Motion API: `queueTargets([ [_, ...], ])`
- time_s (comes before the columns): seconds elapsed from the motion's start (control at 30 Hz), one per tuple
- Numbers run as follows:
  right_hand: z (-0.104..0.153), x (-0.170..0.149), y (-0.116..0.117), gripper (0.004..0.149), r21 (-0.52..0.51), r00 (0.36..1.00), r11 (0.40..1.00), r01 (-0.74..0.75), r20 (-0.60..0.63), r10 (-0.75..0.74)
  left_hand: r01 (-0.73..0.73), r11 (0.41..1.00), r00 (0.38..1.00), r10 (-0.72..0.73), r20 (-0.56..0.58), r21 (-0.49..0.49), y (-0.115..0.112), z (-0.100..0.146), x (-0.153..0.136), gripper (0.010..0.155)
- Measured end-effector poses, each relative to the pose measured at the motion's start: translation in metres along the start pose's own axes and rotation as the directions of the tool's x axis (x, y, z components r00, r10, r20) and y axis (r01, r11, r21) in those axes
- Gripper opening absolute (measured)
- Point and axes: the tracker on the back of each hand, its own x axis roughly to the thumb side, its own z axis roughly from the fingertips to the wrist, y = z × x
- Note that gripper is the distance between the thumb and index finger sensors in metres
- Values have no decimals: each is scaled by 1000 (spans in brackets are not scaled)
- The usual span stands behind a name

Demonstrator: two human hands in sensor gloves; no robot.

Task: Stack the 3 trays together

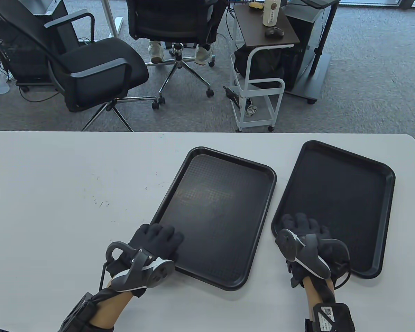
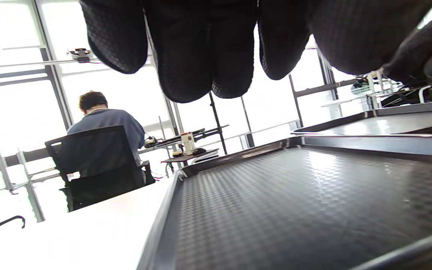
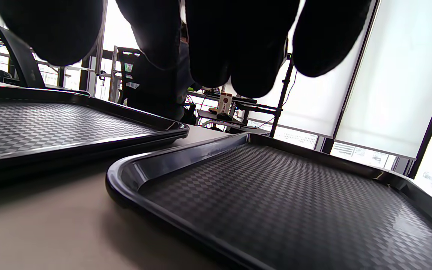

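Two black trays lie side by side on the white table [image 1: 72,193]. The left tray [image 1: 221,207] is at the centre; in the right wrist view [image 3: 51,127] its rim looks doubled, like two nested trays. The right tray [image 1: 342,200] lies apart from it. My left hand [image 1: 159,238] reaches over the left tray's near-left corner, and its fingers [image 2: 197,56] hang just above the textured tray floor [image 2: 294,210]. My right hand [image 1: 304,226] reaches over the right tray's near-left corner, and its fingers [image 3: 238,45] hover above that tray [image 3: 294,195]. Neither hand holds anything.
A narrow strip of table [image 1: 268,214] separates the two trays. Bare table spreads to the left. Beyond the far table edge stand office chairs [image 1: 100,72] and a small cart [image 1: 259,93].
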Motion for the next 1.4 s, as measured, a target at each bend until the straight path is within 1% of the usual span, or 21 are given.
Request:
queueTargets([
  [0.3,0,0,1,65,38,1000,999,-16,-12,16,63,997,994,-59,-97,44,9,7,-26,65],
  [0.53,-2,-3,9,66,93,999,995,-34,-36,38,77,997,987,-73,-146,23,7,8,-36,68],
  [0.9,-5,-9,23,66,167,996,984,-54,-59,64,97,994,973,-85,-212,49,10,13,-52,69],
  [1.33,-6,-10,26,66,187,996,981,-57,-60,69,74,997,955,-65,-288,20,5,19,-75,70],
  [1.4,-6,-10,29,65,209,995,976,-59,-61,73,70,997,952,-64,-299,11,4,20,-77,70],
])
